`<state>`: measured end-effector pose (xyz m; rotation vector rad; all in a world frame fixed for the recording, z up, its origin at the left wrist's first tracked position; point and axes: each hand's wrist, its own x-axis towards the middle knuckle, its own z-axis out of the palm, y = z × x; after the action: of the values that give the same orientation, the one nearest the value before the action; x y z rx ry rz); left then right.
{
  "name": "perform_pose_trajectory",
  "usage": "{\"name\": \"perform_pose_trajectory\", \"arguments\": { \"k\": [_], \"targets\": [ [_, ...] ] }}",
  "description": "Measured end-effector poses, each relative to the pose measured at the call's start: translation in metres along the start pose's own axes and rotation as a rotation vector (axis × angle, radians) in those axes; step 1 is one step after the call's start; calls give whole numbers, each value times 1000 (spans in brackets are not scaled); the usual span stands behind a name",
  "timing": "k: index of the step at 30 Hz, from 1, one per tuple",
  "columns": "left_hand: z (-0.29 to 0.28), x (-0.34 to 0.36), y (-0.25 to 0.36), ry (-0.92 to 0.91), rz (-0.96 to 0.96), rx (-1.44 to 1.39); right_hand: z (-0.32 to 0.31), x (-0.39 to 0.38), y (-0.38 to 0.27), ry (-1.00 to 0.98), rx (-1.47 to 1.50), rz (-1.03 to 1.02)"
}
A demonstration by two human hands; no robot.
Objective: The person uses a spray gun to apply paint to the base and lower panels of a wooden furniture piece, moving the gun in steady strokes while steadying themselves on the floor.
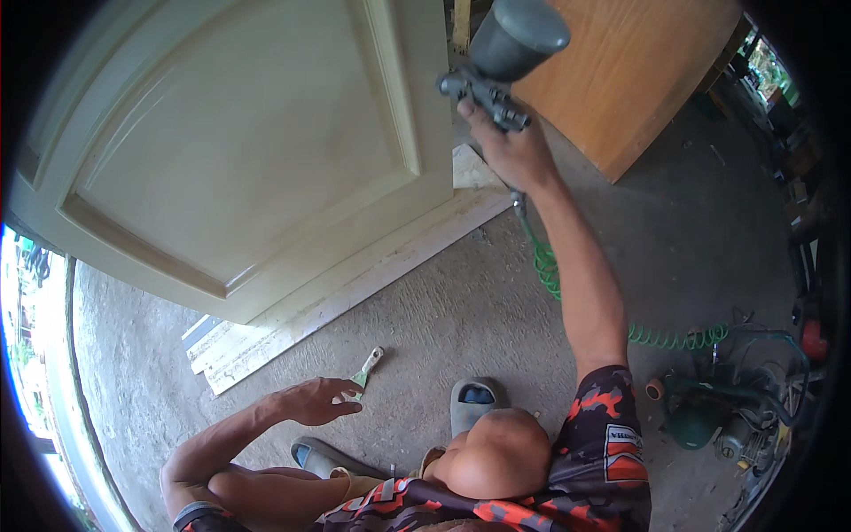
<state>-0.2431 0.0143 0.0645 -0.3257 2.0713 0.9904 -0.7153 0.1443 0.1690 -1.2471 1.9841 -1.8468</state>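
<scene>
My right hand (517, 151) is raised and wrapped round a metal spray gun (486, 96) with a grey paint cup (519, 40) on top. The gun is beside the right edge of a cream panelled door (257, 133). A coiled green air hose (545, 266) runs down from the gun's handle and passes behind my forearm. Low at the left, my left hand (319, 402) holds nothing, its fingers stretched out and thumb apart. Just past its fingertips, a putty knife (367, 369) with a pale handle appears to lie on the floor.
Whitish boards (355, 288) lie along the door's lower edge on rough concrete (425, 301). An orange-brown wooden panel (612, 80) stands at the upper right. A dark green compressor (696, 421) with hoses sits at the lower right. My sandalled feet are below the boards.
</scene>
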Motion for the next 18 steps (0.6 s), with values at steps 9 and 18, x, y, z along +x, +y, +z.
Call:
{"name": "perform_pose_trajectory", "arguments": {
  "k": [9, 18],
  "targets": [
    [6, 10, -2, 32, 36, -3, 42, -78, 115, -21, -131, 115],
    [5, 8, 0, 32, 7, -32, 73, -139, 183, -47, -216, 301]
  ]
}}
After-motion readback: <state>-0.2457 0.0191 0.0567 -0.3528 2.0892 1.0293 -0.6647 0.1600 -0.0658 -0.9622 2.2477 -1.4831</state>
